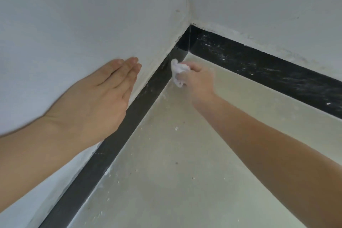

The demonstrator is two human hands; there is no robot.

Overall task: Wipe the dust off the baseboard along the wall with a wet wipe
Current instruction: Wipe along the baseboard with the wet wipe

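Note:
A black baseboard [118,140] runs along the foot of the left wall to the room's corner, where it meets a second black baseboard [268,68] streaked with white dust along the right wall. My right hand [198,79] grips a crumpled white wet wipe [177,70] and presses it against the left baseboard just short of the corner. My left hand [96,98] lies flat on the left wall above the baseboard, fingers straight and together, holding nothing.
Two white walls [74,15] meet at the corner [189,24]. The pale floor [175,172] carries small white specks and dark spots. Rough plaster edges line the tops of both baseboards.

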